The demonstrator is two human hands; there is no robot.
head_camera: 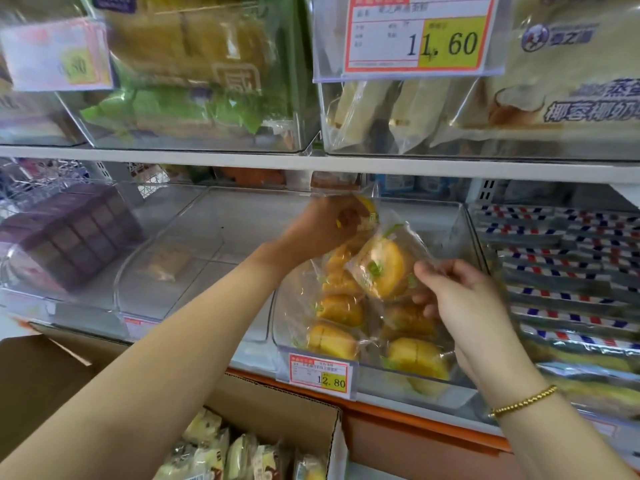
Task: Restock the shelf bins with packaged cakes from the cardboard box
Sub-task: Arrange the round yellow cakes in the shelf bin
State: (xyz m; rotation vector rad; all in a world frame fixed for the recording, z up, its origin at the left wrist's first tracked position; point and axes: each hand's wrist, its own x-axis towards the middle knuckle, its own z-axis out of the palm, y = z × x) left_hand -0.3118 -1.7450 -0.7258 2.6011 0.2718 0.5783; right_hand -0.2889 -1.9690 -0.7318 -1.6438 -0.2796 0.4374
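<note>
The left hand (329,225) reaches into the back of the clear shelf bin (282,306), its fingers curled round a yellow packaged cake (365,211). Just below and to the right of it, the right hand (460,299) pinches the wrapper edge of a second packaged cake (381,268) between thumb and fingers. It holds this cake tilted above the stocked cakes (415,355) lying in the bin beneath both hands. Under the left forearm, the open cardboard box (277,393) holds wrapped cakes (207,445). A gold bracelet (523,400) circles the right wrist.
</note>
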